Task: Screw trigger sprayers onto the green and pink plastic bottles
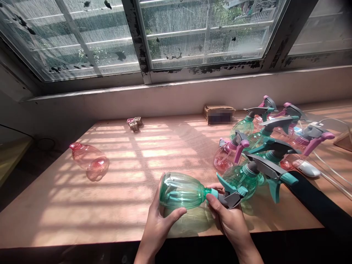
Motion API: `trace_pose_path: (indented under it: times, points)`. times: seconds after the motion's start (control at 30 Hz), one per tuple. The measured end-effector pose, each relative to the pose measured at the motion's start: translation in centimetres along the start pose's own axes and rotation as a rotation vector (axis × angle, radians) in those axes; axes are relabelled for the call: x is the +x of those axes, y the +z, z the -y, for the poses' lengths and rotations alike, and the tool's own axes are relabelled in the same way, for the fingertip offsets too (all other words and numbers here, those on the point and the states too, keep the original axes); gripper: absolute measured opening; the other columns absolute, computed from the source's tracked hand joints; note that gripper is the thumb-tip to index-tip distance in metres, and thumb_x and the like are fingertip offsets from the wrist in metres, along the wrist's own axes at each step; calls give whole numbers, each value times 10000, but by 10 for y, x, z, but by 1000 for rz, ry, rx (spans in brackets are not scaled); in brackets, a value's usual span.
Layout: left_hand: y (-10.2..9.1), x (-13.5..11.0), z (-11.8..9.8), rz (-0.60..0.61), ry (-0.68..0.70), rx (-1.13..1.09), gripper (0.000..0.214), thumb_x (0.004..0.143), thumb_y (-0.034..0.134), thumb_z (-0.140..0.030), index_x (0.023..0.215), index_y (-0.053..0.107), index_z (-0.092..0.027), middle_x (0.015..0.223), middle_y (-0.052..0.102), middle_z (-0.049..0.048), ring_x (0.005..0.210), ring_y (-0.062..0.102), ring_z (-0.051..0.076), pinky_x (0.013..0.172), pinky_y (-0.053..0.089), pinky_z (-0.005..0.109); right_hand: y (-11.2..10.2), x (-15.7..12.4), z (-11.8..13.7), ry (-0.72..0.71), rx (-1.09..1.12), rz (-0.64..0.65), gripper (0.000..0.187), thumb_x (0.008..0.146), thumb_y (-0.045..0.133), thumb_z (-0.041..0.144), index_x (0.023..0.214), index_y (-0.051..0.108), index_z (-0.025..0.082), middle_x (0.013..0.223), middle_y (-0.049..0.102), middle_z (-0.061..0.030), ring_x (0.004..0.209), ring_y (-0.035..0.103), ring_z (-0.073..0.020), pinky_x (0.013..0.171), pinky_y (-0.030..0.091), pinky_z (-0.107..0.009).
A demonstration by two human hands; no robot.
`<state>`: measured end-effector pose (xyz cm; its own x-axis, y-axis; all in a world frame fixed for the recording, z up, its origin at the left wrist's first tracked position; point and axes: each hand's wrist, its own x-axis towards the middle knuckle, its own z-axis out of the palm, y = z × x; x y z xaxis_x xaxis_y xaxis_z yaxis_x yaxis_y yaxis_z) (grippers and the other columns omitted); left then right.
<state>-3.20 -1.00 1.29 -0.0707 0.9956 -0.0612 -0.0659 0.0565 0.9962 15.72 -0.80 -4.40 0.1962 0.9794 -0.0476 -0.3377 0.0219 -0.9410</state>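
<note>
At the left, a pink bottle [92,159] lies on its side on the table [110,220], well apart from both hands. The left hand [159,223] is wrapped around the base of the green spray bottle [181,190], held sideways over the table's near part, likely to steady it. The right hand [228,220] grips it around the collar [214,193], probably for control near the trigger. Beyond sits a box [220,115]; farther right, spray bottles [272,146] crowd near a mouse [306,167], leaving that hand little room.
</note>
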Motion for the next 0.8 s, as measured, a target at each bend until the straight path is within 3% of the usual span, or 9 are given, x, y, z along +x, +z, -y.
trace_pose_path:
  times: [0.13, 0.23, 0.37, 0.47, 0.67, 0.8]
  points:
    - [0, -3, 6, 15, -26, -41, 1004, 736, 911, -377, 1597, 397, -443, 1638, 506, -12, 1536, 423, 332, 1288, 308, 493, -1, 0, -1, -12, 31, 7, 346, 859, 859, 479, 1024, 727, 205, 612, 552, 56, 451, 442, -92, 419, 378, -208]
    - [-3, -2, 7, 25, -22, -30, 1100, 684, 943, -428, 1617, 362, -415, 1682, 440, 20, 1552, 393, 341, 1286, 319, 473, 0, -2, 0, -7, 14, -19, 351, 843, 870, 480, 1019, 730, 210, 606, 544, 57, 453, 435, -99, 406, 364, -214]
    - [-5, 1, 1, 22, -5, -5, 1010, 697, 896, -582, 1576, 466, -333, 1560, 586, 78, 1460, 515, 377, 1210, 440, 447, 3, -4, 3, 13, -39, -45, 387, 782, 905, 507, 993, 750, 223, 592, 564, 45, 449, 478, -127, 393, 382, -236]
    - [-2, 1, -3, 33, 32, 16, 892, 772, 854, -535, 1560, 497, -318, 1494, 642, 80, 1406, 569, 373, 1176, 470, 453, 5, -4, 6, 8, -32, -52, 388, 783, 899, 520, 984, 744, 226, 619, 597, 32, 455, 499, -131, 397, 404, -239]
    - [-3, -6, 5, 67, -19, -27, 1032, 770, 889, -428, 1632, 322, -416, 1698, 415, 28, 1548, 395, 330, 1284, 313, 466, 4, -1, 5, -6, 0, -63, 396, 808, 879, 520, 1021, 720, 226, 644, 586, 48, 440, 458, -102, 386, 383, -215]
    - [-6, -5, 9, 58, 0, -12, 1096, 740, 899, -487, 1644, 284, -412, 1737, 333, 33, 1571, 348, 352, 1287, 307, 476, 3, -1, 4, -38, -33, -56, 377, 804, 888, 493, 1015, 725, 226, 682, 606, 38, 458, 471, -103, 416, 413, -227]
